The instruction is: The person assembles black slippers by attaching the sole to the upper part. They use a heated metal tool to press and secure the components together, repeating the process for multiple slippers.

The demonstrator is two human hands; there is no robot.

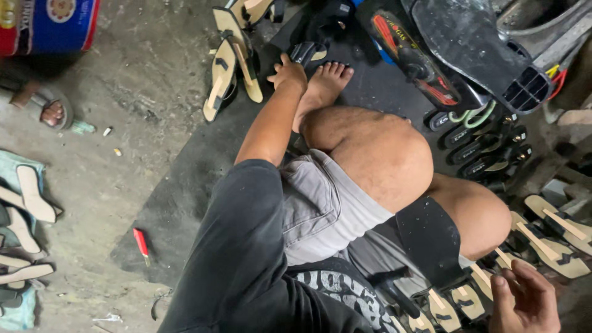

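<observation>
Closest to the lens is the black sleeve (240,259) of the person's left arm, which stretches forward over the bent knee (376,154). At its end the left hand (288,73) lies just beside the bare foot (327,80), fingers bent downward and tips touching the dark mat (179,191), near a black sandal piece (308,52). Whether it already grips something I cannot tell, since the fingers hide what is under them.

The right hand (524,301) stays low at the person's side, half open with the fingers loosely curled, and nothing is clearly held in it. It hovers just above a row of beige soles with black straps (459,302) (they lie side by side on the floor). More such soles stand near the left hand, as a leaning bundle (229,68), and finished black sandals (487,145) are lined up beyond the knee, under a large black machine part (475,43).

As I judge it, the work in hand is picking or sorting sandal parts, with the left hand at the reaching stage. To close on the black piece, the fingers would need to move slightly further, past the toes.

A red lighter (142,242) lies on the mat's edge, well apart from both hands.
</observation>
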